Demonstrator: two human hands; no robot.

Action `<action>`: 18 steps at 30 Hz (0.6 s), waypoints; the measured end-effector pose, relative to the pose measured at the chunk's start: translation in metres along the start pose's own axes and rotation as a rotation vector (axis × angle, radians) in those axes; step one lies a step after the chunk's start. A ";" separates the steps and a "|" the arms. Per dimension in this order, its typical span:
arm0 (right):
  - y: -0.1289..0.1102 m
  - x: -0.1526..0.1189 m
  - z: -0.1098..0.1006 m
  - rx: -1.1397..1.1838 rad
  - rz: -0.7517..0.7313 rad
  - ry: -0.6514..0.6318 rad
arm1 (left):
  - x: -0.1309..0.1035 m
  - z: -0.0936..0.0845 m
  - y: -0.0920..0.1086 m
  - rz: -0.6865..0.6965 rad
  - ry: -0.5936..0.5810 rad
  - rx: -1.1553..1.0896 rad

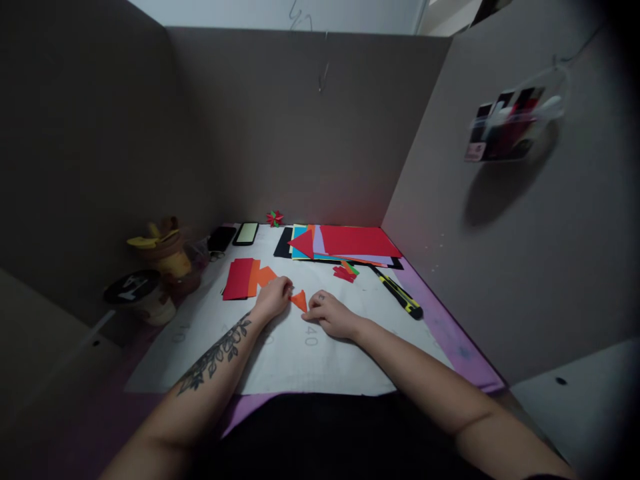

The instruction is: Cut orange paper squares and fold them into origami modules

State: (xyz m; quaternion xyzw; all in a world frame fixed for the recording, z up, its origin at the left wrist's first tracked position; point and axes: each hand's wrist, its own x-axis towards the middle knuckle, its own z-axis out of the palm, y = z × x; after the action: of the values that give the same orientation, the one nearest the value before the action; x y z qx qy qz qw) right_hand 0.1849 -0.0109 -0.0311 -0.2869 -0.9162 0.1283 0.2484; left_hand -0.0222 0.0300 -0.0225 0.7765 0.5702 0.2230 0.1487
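Note:
A small orange folded paper piece (299, 301), roughly triangular, lies between my two hands on the white mat (350, 363). My left hand (274, 297) is closed, its fingertips pinched at the paper's left edge. On the other side, my right hand (329, 313) has its thumb and index finger at the paper's lower right corner, fingers curled. Just beyond my left hand are a loose orange paper (267, 276) and a stack of red and orange rectangles (239, 279). Small red and green strips (345, 271) lie beyond my right hand.
Coloured sheets (357, 241) are piled at the back, near a red-green paper star (275, 218). A yellow-black cutter (400, 297) lies at right. Phone (246, 233), dark-lidded cup (145, 297) and tool pot (163, 257) stand left. Grey partitions enclose the table.

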 end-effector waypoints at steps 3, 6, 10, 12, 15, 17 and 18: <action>0.001 -0.001 0.000 0.013 -0.013 0.001 | -0.002 -0.001 0.004 -0.025 0.004 -0.007; 0.003 -0.002 -0.001 0.065 -0.039 0.026 | -0.005 -0.004 0.005 0.008 -0.027 -0.028; 0.006 -0.002 -0.002 0.134 0.018 0.140 | -0.008 -0.007 0.004 0.107 -0.085 -0.073; 0.006 0.001 -0.002 0.175 0.127 0.242 | -0.008 -0.007 0.004 0.142 -0.070 -0.153; 0.006 0.006 -0.003 0.325 0.370 0.415 | -0.009 -0.008 0.010 0.208 0.015 -0.352; 0.005 0.009 -0.003 0.489 0.504 0.473 | -0.011 -0.010 0.016 0.256 0.069 -0.455; 0.005 0.010 -0.002 0.562 0.545 0.470 | -0.013 -0.011 0.020 0.273 0.082 -0.479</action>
State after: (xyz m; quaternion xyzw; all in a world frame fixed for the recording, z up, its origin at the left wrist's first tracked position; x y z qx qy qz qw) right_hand 0.1810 -0.0010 -0.0269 -0.4603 -0.6559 0.3638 0.4749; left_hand -0.0146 0.0117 -0.0058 0.7793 0.3969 0.4006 0.2733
